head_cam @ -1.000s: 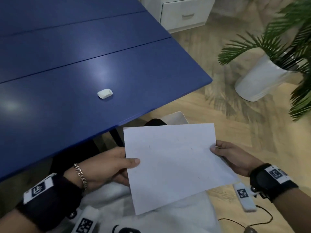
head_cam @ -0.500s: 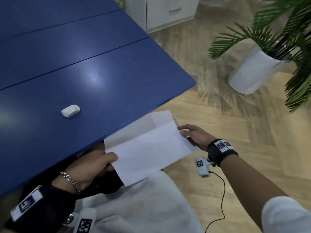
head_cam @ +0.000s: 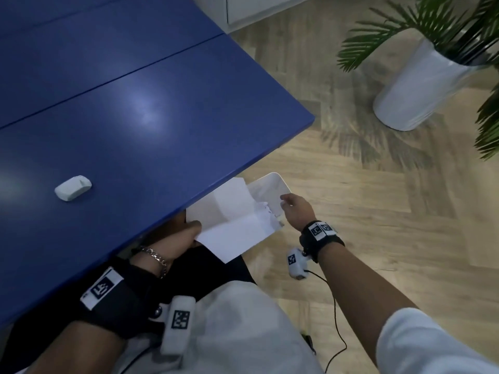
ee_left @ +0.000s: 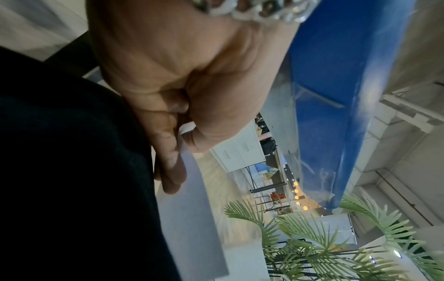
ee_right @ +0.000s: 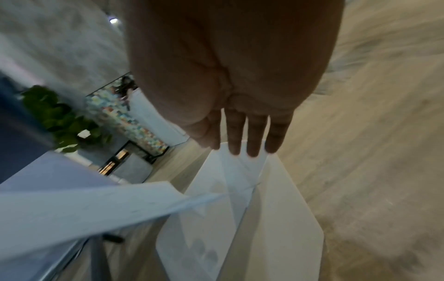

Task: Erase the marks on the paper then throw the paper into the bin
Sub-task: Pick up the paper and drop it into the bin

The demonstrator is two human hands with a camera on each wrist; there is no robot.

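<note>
Lowering the paper (head_cam: pixel 237 228) toward the white bin (head_cam: pixel 272 184) that sits on the floor just past the blue table (head_cam: pixel 162 117) edge. My left hand (head_cam: pixel 186 236) pinches the sheet's near edge between thumb and fingers; my right hand (head_cam: pixel 295 209) hangs above the bin with fingers straight, holding nothing. Erasing looks done to me, with the eraser (head_cam: pixel 73 188) parked on the table. Next I reckon the left pinch must let go once the folded sheet clears the rim.
</note>
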